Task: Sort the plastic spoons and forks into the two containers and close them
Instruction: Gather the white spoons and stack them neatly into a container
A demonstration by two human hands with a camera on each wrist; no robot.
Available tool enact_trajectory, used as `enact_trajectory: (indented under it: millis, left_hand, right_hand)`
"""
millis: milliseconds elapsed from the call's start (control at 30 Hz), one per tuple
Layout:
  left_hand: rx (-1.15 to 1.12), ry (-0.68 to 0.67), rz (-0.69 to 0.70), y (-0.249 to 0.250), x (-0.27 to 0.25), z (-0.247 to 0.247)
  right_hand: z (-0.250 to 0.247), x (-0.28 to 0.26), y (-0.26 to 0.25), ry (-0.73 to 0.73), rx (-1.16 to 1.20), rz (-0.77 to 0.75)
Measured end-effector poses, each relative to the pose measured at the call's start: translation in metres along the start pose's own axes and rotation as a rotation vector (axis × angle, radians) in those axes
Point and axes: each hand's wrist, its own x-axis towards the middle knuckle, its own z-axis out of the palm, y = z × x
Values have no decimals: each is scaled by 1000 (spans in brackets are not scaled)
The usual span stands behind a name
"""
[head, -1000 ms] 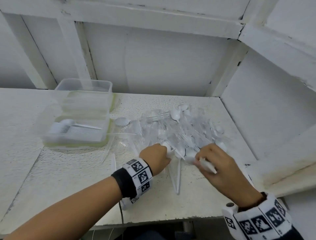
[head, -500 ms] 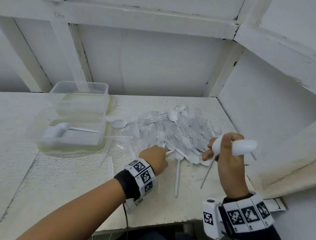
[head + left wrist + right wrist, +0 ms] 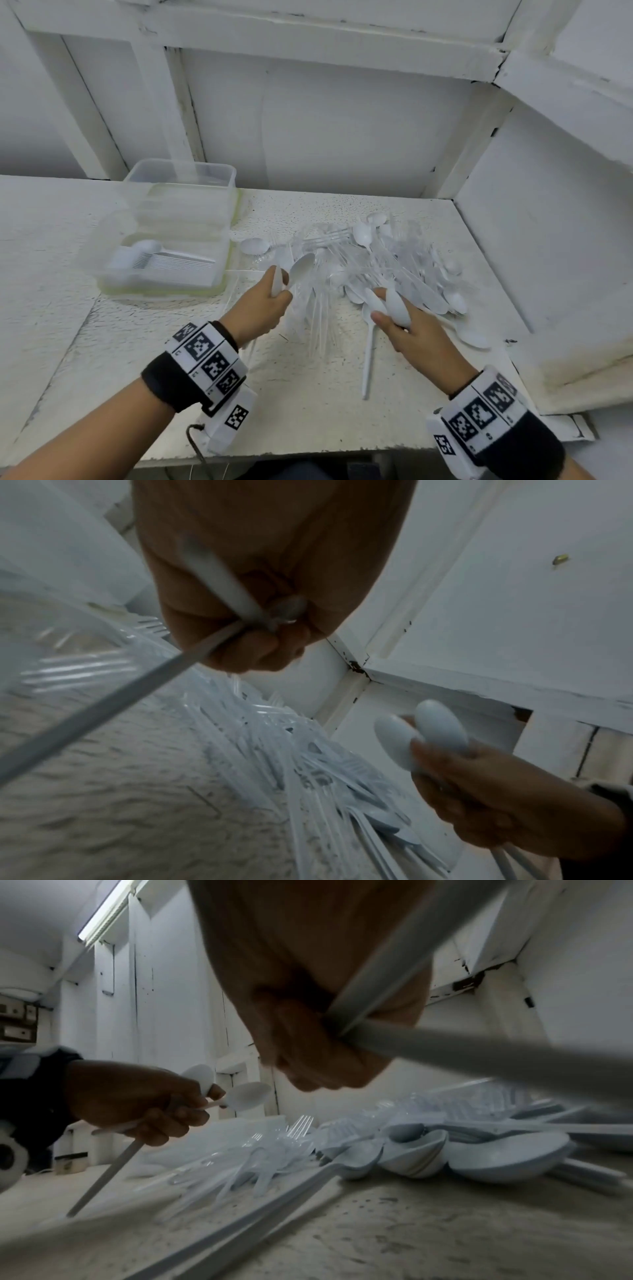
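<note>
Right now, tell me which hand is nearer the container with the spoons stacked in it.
Left. The left hand, gripping white spoons, is just right of the container. The right hand, also gripping spoons, is farther right, at the near edge of the cutlery pile.

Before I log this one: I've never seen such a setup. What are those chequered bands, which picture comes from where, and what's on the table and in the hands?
No machine here: a person works bare-handed. The chequered bands are wrist straps carrying cameras. The large picture comes from a head-worn camera looking down; the two dim ones look along each hand from the wrists.

On the white table lies a mixed pile of cutlery, white spoons and clear forks. At the left stand two clear containers, the near one already holding white cutlery.

The left hand grips white spoons, at least two by the right wrist view. The right hand grips two more spoons, bowls pointing away.
</note>
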Motion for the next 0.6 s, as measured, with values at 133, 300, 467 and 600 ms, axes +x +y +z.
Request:
enact_trajectory:
  millis: [133, 300, 467, 600]
  left_hand:
    - [35, 96, 10, -5, 0, -5]
    - [101, 86, 85, -6, -1, 5]
    - [177, 49, 147, 1, 3, 19]
    - [183, -46, 201, 8, 8, 27]
  right_hand:
    - [9, 12, 6, -123, -498, 154]
    - [30, 16, 2, -188, -837, 158]
    - [35, 13, 6, -234, -841, 144]
    - [23, -10, 7, -296, -740, 95]
